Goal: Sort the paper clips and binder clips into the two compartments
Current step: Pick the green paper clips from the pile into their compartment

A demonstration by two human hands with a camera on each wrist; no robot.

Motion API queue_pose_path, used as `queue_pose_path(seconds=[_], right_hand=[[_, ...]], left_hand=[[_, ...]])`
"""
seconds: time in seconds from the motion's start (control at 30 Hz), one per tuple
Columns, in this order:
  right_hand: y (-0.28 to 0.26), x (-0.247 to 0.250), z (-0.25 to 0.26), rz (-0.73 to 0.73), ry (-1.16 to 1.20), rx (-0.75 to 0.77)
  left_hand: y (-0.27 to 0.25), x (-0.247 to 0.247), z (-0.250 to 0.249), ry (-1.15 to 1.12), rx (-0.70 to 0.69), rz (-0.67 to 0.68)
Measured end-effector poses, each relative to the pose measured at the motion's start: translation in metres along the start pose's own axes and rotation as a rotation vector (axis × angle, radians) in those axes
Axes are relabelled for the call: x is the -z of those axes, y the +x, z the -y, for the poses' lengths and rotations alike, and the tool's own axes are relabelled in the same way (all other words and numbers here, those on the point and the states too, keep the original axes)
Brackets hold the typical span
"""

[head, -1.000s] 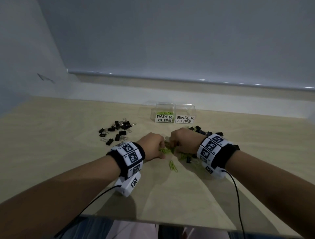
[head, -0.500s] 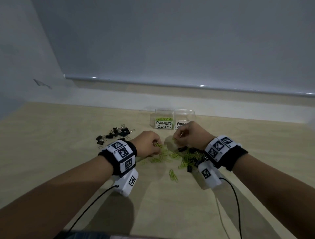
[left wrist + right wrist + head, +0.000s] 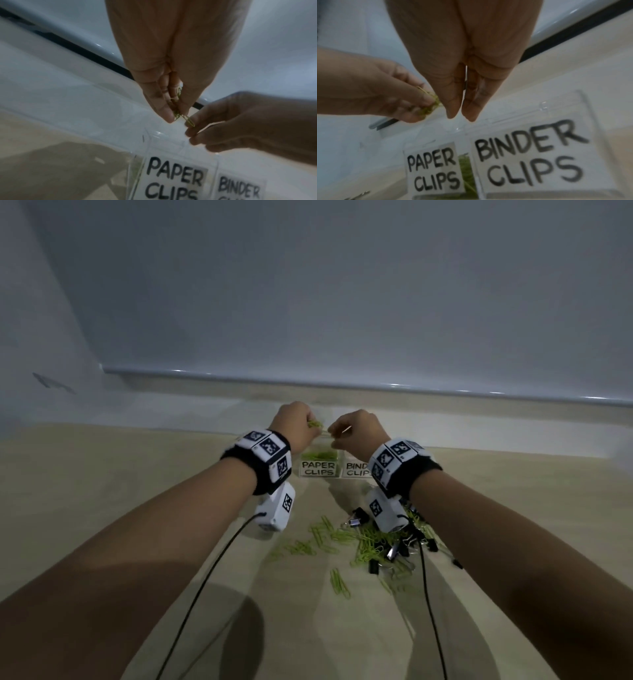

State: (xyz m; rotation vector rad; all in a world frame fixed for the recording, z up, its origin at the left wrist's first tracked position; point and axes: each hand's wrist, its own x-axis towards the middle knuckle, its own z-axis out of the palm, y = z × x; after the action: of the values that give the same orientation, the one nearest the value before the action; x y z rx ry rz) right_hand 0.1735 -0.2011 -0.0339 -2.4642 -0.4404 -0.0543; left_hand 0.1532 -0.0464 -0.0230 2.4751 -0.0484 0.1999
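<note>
A clear two-compartment box stands at the table's far side, labelled PAPER CLIPS [image 3: 319, 469] [image 3: 173, 180] [image 3: 433, 169] and BINDER CLIPS [image 3: 356, 470] [image 3: 530, 159]. Green paper clips [image 3: 318, 455] lie in the paper-clip compartment. My left hand [image 3: 313, 428] [image 3: 176, 116] hovers above that compartment and pinches a small bunch of green paper clips [image 3: 178, 112] [image 3: 430, 106]. My right hand [image 3: 334, 434] [image 3: 460, 117] is right beside it, its fingertips [image 3: 192, 129] pinching the end of a clip that sticks out of the bunch. A mixed pile of green paper clips and black binder clips [image 3: 380, 539] lies on the table under my right wrist.
Loose paper clips [image 3: 339, 580] are scattered on the wooden table [image 3: 137, 491] nearer me. Black cables [image 3: 205, 577] run back from both wrist cameras. A pale wall with a ledge [image 3: 376, 386] rises just behind the box.
Both hands have risen from the pile on the table and moved forward to above the box. The left hand has carried a bunch of green paper clips there.
</note>
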Motion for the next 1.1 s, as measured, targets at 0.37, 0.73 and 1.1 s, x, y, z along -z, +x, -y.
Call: queue_pose_path(seconds=[0.37,0.73,1.1], right_hand=[[-0.103,0.049,-0.035,0.428,-0.243,0.117],[-0.157,0.022,-0.042,0.405,-0.342,0.102],[-0.159,0.028,-0.045,0.394,-0.209,0.104]], left_hand=[[-0.038,-0.045,-0.023,0.256,-0.297,0.238],[-0.079,-0.077,-0.043,0.239,-0.249,0.552],[-0.072,-0.040,-0.005,0.013,-0.110,0.314]])
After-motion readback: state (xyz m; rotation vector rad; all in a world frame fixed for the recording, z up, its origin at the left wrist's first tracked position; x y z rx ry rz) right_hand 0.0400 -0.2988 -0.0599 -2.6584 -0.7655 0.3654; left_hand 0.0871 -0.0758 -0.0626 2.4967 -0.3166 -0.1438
